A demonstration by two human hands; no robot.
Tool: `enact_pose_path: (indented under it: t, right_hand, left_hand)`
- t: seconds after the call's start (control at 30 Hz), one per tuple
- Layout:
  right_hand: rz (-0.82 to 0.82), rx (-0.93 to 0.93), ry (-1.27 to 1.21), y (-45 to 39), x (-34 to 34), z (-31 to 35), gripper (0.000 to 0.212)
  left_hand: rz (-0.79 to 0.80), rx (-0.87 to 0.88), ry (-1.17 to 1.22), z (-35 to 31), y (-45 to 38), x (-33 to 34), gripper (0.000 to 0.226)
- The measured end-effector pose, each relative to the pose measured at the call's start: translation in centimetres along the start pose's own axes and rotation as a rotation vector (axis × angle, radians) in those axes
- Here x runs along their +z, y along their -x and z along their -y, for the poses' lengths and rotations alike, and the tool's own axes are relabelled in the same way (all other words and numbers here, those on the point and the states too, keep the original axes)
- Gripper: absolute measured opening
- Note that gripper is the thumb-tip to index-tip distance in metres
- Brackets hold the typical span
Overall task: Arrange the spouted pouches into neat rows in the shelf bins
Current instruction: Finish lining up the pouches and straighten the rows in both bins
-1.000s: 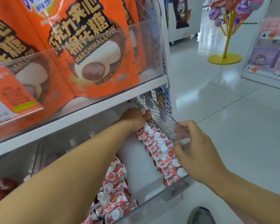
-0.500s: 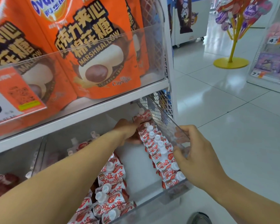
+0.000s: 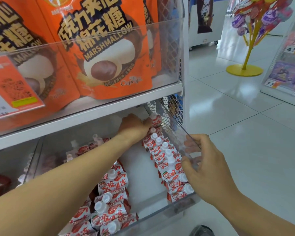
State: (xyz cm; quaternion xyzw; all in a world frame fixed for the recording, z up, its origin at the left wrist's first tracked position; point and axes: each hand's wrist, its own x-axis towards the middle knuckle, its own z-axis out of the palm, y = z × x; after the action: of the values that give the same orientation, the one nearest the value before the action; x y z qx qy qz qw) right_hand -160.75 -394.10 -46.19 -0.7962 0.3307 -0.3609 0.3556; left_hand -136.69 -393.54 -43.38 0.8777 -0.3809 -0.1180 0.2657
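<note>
Shop aisle, white tiled floor [image 3: 228, 126], wire-sided shelf unit. Lower shelf bin [image 3: 177, 207] holds the spouted pouches: right row [image 3: 169, 160] runs tidy along the bin's right wall, front edge to back corner; left pile [image 3: 112, 193] toward the front-left is overlapped and skewed, bare strip between them. Left hand [image 3: 134, 127] is deep at the back-right corner, fingers against the rearmost pouch [image 3: 156, 120]; whether that grip is closed round it, can't tell. Right hand [image 3: 206, 169] pinches the clear right wall panel [image 3: 180, 135], fingers curled over its top edge. Risks: shoving the back pouch probably buckles the upright row domino-style; flexing the panel could tip pouches; left forearm may drag the pile. Marshmallow bags [image 3: 107, 53] sit on the shelf above.
</note>
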Motion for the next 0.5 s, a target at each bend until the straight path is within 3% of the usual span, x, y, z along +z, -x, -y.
enact_pose_path:
  t: [0.17, 0.3, 0.5]
  right_hand:
    - [0.006, 0.015, -0.015, 0.0, 0.1, 0.1, 0.039]
    - [0.010, 0.016, -0.003, 0.0, 0.1, 0.1, 0.039]
    - [0.005, 0.028, -0.003, 0.0, 0.1, 0.2, 0.040]
  left_hand:
    - [-0.019, 0.037, -0.132, 0.8, -0.7, 0.2, 0.071]
    - [-0.114, 0.022, -0.164, 1.8, -2.0, 0.7, 0.064]
    - [-0.108, 0.069, -0.239, 0.6, -2.2, 0.3, 0.048]
